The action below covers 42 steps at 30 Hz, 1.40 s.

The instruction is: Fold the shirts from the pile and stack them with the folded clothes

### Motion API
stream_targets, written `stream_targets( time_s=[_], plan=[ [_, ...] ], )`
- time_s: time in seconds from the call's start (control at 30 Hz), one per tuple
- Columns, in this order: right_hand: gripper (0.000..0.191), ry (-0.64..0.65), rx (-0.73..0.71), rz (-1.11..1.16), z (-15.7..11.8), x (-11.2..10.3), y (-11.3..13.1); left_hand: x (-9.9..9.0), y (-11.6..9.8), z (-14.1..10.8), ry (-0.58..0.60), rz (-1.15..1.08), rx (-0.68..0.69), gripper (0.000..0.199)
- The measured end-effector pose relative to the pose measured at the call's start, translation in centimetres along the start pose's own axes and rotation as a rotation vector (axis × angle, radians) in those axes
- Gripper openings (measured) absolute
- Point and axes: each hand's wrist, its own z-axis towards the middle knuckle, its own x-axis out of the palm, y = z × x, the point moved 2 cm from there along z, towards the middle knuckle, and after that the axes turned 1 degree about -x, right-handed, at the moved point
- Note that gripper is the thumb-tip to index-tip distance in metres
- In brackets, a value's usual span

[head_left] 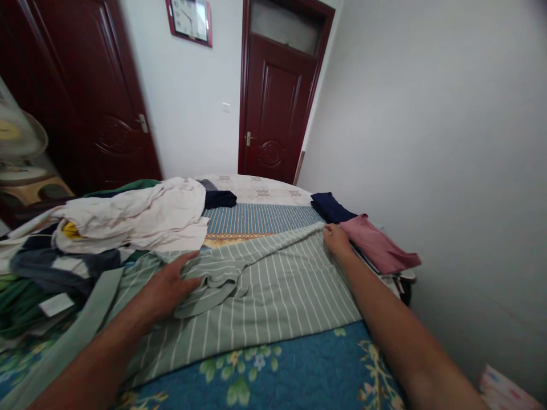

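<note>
A grey-green shirt with white stripes (282, 290) lies spread across the bed, partly folded over itself, with a sleeve bunched on top near its left part. My left hand (168, 285) rests on it beside that sleeve, thumb and forefinger apart; its other fingers are hidden. At the shirt's far right corner, my right hand (337, 240) has its fingers closed on the fabric edge.
A loose heap of clothes, with a cream garment (141, 210) on top, lies at the left. Folded pink (380, 245) and navy clothes (331, 208) sit at the right by the wall. Below the shirt is a blue floral bedcover (299, 370). A fan (19, 136) stands far left.
</note>
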Motion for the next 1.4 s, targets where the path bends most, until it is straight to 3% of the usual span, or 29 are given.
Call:
stream_targets(
  time_s=[0.07, 0.17, 0.33, 0.6, 0.8, 0.93, 1.13, 1.27, 1.4],
  plan=[
    [0.050, 0.004, 0.043, -0.001, 1.7, -0.1, -1.7, -0.1, -0.2, -0.2, 0.100, -0.242, -0.128, 0.062],
    [0.046, 0.017, 0.082, 0.005, 3.9, 0.1, -2.6, -0.2, -0.2, -0.2, 0.185, -0.667, -0.345, 0.067],
    [0.031, 0.116, 0.108, 0.020, 7.4, 0.5, -2.2, -0.6, 0.4, 0.4, 0.171, -0.952, -0.411, 0.059],
    [0.016, 0.275, 0.131, 0.014, 10.1, 1.9, -0.5, -0.6, 0.4, -0.1, 0.246, -0.898, -0.396, 0.085],
    [0.027, 0.227, 0.169, 0.033, 10.7, 2.8, -0.8, -0.5, 0.2, -0.2, 0.217, -0.861, -0.425, 0.088],
    [0.028, 0.230, 0.157, 0.172, 10.5, 3.5, -1.0, -0.4, -0.1, -0.4, 0.228, -0.832, -0.450, 0.088],
    [0.051, 0.279, 0.211, 0.393, 9.6, 4.0, -0.9, -0.8, -0.1, -0.6, 0.289, -0.753, -0.396, 0.097],
    [0.024, 0.283, 0.239, 0.518, 8.9, 4.2, -1.1, -0.9, 0.4, -0.3, 0.280, -0.662, -0.353, 0.088],
    [0.013, 0.148, 0.313, 0.656, 8.4, 4.2, -1.4, -0.8, 0.8, 0.1, 0.253, -0.677, -0.416, 0.071]
  ],
)
